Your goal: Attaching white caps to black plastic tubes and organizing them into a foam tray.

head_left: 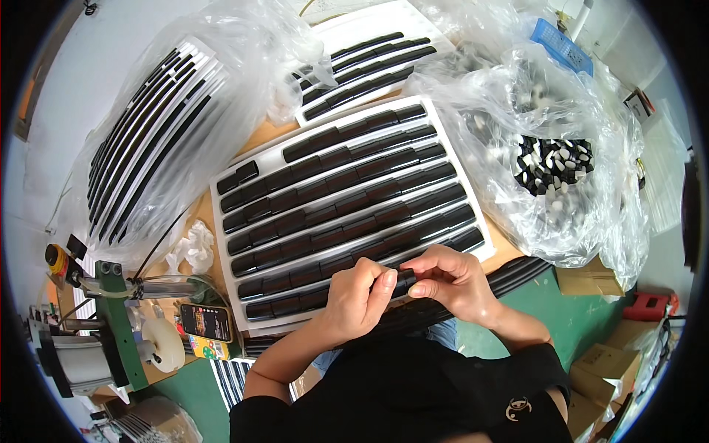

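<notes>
Over the front edge of a white tray point(484, 218), my left hand point(356, 294) and my right hand point(459, 286) are close together. Between them is a short, glossy black piece point(404, 282), tube-like in shape. My left fingers are closed round its left end, and my right thumb and forefinger pinch the other end. Its exact kind cannot be made out. Similar black pieces point(347, 177) lie end to end in long slanting rows in the tray. The far row has a gap near its left end, beside a short black piece point(238, 176).
A clear bag point(583, 221) of small black-and-white parts stands at right. Another tray point(377, 63) lies behind, and a bagged one point(148, 140) at left. A green-framed machine point(122, 325) with a pale roller and a phone point(207, 323) are at near left. Cartons point(602, 369) sit at right.
</notes>
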### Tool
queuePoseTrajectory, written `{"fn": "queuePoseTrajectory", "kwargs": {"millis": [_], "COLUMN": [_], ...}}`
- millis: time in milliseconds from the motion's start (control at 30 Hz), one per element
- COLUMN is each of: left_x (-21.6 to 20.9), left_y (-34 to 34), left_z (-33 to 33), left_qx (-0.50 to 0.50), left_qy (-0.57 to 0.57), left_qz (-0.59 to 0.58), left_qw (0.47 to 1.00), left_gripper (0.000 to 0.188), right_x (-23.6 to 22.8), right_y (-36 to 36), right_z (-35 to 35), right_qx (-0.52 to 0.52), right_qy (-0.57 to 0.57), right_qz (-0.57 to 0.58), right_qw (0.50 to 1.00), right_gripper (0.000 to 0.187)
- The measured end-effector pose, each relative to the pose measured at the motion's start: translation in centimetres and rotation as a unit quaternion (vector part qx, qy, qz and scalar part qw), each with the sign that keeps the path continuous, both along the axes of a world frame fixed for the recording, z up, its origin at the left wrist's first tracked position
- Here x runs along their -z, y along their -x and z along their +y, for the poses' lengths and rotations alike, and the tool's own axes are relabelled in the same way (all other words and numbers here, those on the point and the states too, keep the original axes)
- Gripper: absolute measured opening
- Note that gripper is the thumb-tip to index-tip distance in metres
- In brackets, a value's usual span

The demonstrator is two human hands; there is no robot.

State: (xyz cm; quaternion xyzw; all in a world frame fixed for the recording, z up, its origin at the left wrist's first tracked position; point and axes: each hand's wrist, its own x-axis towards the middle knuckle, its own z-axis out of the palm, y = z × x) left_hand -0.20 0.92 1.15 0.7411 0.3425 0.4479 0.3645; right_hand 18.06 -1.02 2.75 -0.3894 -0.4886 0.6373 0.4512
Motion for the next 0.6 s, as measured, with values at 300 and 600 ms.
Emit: {"fn": "queuePoseTrajectory", "kwargs": {"millis": [300,600], "left_x": [1.0,1.8], "left_y": [-0.3,3.4], "left_z": [-0.9,5.0], "left_qx": [-0.016,0.055], "left_qy": [0.011,0.303], "left_qz": [-0.037,-0.096], "left_qw": [0.999,0.946], "left_gripper": [0.012,0.019], "right_x": [-0.3,2.8], "right_y": [-0.3,-9.5], "right_z": [0.3,7.9], "right_qx": [-0.024,0.159], "right_qy": [-0.011,-0.186], "right_qz": [-0.020,-0.425], "right_qw": [0.999,0.872], "right_gripper": [0.026,0.026]}}
